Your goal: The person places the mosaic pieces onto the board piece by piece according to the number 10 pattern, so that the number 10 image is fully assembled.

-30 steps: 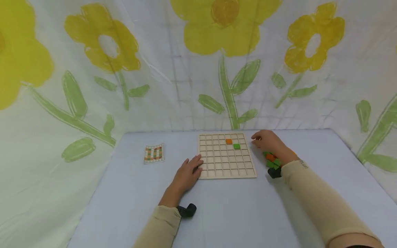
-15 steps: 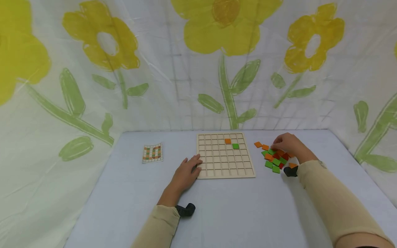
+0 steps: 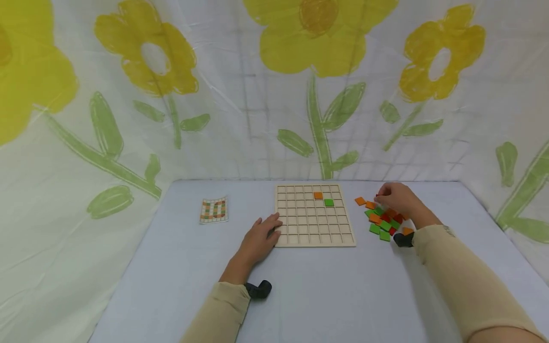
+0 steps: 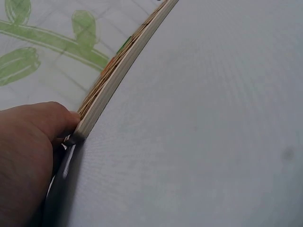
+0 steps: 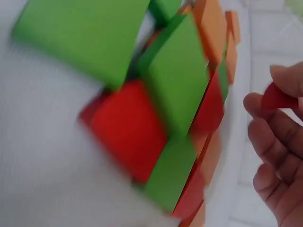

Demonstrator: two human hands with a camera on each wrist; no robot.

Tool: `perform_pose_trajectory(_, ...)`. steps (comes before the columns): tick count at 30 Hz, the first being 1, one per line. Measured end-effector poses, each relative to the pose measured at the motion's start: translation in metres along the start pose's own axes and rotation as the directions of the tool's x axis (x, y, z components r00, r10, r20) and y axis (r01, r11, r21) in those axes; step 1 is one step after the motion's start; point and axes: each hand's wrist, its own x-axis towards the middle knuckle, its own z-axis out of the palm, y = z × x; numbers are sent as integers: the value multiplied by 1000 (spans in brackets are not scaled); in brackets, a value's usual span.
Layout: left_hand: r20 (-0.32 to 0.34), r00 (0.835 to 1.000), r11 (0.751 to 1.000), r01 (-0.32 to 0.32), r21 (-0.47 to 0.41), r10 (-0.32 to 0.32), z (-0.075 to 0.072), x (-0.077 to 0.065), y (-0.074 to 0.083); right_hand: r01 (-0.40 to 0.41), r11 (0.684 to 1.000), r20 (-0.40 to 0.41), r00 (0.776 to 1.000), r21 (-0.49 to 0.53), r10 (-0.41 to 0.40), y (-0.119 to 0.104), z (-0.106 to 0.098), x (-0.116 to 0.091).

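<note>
A wooden grid board (image 3: 315, 224) lies flat on the table, with one orange tile (image 3: 318, 195) and one green tile (image 3: 329, 202) in its squares. My left hand (image 3: 259, 239) rests along the board's left edge; its thumb touches the near corner in the left wrist view. My right hand (image 3: 399, 199) pinches a small red tile (image 5: 278, 98) with a curved edge between thumb and fingers, above the far side of a pile. That pile of loose tiles (image 3: 384, 226) is green, orange and red, partly hidden under the right hand and wrist.
A small patterned card (image 3: 214, 210) with a coloured grid lies left of the board, its edges slightly curled. Behind the table (image 3: 319, 295) hangs a white sheet (image 3: 240, 143) painted with yellow flowers. Black wrist cameras (image 3: 259, 289) are worn on both wrists.
My right hand has gone from beside the board's right edge back to the pile and has lifted a red tile from it. My left hand stays on the board.
</note>
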Motion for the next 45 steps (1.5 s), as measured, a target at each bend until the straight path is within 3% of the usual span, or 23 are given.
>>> perform_pose_trajectory(5,-1,1000,1000,-1,4,1,1,1,-2,53,997,-90,995,48,-48,-21,6,8)
perform_pose_trajectory(14,-4,1000,1000,-17,-11,17,0,0,-2,116,992,50,992,54,-119,-42,18,31)
perform_pose_trajectory(23,8,1000,1000,-18,-4,18,-1,0,-1,129,989,22,991,64,-131,-68,27,40)
perform_pose_trajectory(33,-6,1000,1000,-24,0,24,0,1,-2,210,978,91,973,4,-210,-90,46,56)
perform_pose_trajectory(45,1,1000,1000,-1,-1,1,-1,1,-1,220,975,32,975,-26,-219,-100,61,63)
